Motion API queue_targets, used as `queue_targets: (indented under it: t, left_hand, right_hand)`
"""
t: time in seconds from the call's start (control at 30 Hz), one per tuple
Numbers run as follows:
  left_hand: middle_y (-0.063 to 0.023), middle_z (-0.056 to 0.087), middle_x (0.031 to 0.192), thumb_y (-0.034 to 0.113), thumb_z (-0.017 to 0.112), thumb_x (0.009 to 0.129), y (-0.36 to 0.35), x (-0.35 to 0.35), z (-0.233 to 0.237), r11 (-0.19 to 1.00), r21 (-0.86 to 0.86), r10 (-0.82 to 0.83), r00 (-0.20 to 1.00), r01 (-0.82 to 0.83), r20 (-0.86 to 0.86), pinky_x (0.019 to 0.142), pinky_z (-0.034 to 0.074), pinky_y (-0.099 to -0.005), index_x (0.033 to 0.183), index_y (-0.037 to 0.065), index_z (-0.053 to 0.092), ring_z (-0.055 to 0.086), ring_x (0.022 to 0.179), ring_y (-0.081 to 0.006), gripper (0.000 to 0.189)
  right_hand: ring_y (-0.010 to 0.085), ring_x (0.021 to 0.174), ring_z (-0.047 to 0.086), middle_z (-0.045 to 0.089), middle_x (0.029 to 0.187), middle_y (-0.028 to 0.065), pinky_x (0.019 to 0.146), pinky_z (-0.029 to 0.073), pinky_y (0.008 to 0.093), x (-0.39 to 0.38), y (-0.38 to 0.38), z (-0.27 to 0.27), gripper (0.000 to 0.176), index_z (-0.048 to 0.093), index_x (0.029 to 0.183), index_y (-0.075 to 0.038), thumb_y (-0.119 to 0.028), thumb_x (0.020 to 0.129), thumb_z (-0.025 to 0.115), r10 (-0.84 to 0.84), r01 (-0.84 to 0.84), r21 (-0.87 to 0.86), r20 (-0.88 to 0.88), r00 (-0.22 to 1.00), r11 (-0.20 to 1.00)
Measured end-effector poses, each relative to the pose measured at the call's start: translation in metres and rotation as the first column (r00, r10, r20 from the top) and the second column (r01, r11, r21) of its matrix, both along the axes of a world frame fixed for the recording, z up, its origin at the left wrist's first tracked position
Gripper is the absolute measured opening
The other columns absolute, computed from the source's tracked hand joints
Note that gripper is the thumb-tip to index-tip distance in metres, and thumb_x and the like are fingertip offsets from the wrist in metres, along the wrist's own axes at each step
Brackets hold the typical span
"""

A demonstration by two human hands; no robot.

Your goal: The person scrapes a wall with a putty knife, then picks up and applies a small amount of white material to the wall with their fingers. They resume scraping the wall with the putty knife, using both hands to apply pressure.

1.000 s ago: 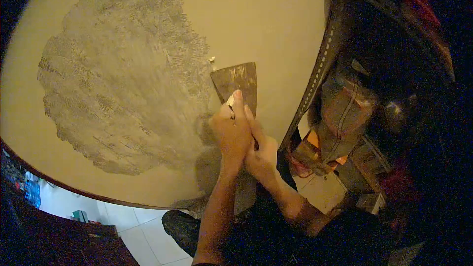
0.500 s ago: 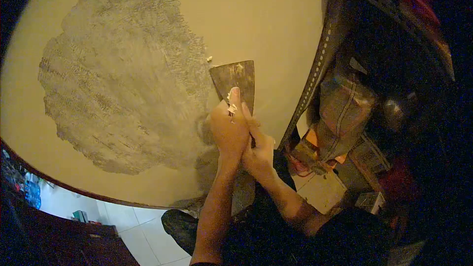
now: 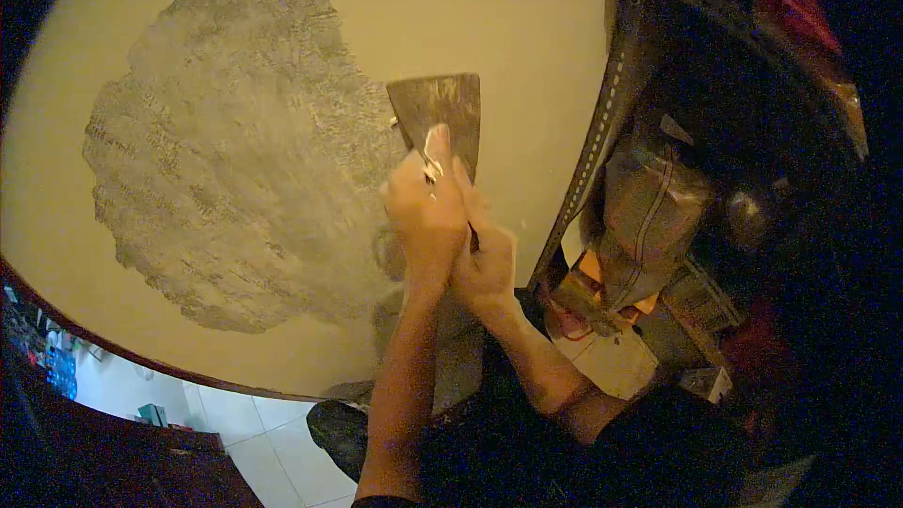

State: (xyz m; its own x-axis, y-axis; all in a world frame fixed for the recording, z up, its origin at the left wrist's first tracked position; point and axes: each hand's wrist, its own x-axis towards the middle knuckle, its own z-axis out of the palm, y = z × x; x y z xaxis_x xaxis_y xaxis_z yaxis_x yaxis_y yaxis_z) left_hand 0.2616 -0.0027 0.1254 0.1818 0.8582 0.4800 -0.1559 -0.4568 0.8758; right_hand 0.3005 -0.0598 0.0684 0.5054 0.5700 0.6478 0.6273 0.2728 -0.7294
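Note:
My left hand (image 3: 428,216) and my right hand (image 3: 487,268) are wrapped together around the handle of a wide scraper (image 3: 435,102), a thumb lying along its blade. The handle is mostly hidden by my fingers. The worn blade points up over a cream-painted surface (image 3: 527,28), just right of a large rough grey patch (image 3: 235,160) where the paint is gone. Pale flakes stick to the top of my left hand, and a small chip (image 3: 394,120) shows at the blade's left side.
To the right, a dark zipped bag (image 3: 654,198) and several boxes and loose items crowd the floor beside a dark strip with a dotted line (image 3: 597,132). At lower left are white floor tiles (image 3: 273,442), a dark red piece of furniture (image 3: 113,452) and a blue object (image 3: 62,374).
Both hands and the scraper have moved up and slightly left along the painted surface. The grip is the same, and the view has shifted a little.

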Motion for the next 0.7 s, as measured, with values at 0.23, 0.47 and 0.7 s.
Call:
queue_targets:
  t: [0.23,0.47,0.7]
  left_hand:
    - [-0.0116,0.048,0.049,0.034,0.052,0.095,-0.011,-0.008,-0.046,0.963,0.028,0.265,0.921,-0.268,-0.286,0.043,0.031,-0.0392,0.059,0.0,0.049,0.043,0.043,-0.0197,0.05]
    - [-0.0142,0.047,0.047,0.036,0.051,0.095,-0.005,-0.012,-0.008,0.965,0.12,0.25,0.957,-0.233,-0.15,0.043,0.031,-0.0408,0.059,-0.001,0.052,0.042,0.041,-0.0221,0.052]
    - [-0.0103,0.05,0.051,0.041,0.049,0.095,-0.018,-0.02,-0.04,0.971,0.001,0.224,0.91,-0.239,-0.348,0.047,0.035,-0.0401,0.067,-0.002,0.056,0.045,0.047,-0.0216,0.052]
  right_hand:
    - [0.0424,0.083,0.063,0.056,0.121,0.0232,0.066,0.052,0.0428,-0.009,-0.018,-0.051,0.057,0.039,0.141,-0.013,-0.005,0.086,0.051,0.083,-0.083,0.013,-0.016,0.996,0.996]
    - [0.0428,0.106,0.056,0.05,0.13,0.0209,0.083,0.05,0.0449,-0.007,-0.013,-0.008,0.057,0.037,0.142,-0.014,-0.003,0.087,0.047,0.117,-0.117,-0.034,0.009,0.993,0.993]
    - [0.0419,0.118,0.048,0.048,0.135,0.0167,0.09,0.046,0.0482,-0.014,-0.028,-0.044,0.056,0.034,0.143,-0.013,-0.007,0.088,0.047,0.12,-0.114,-0.176,0.024,0.992,0.978]
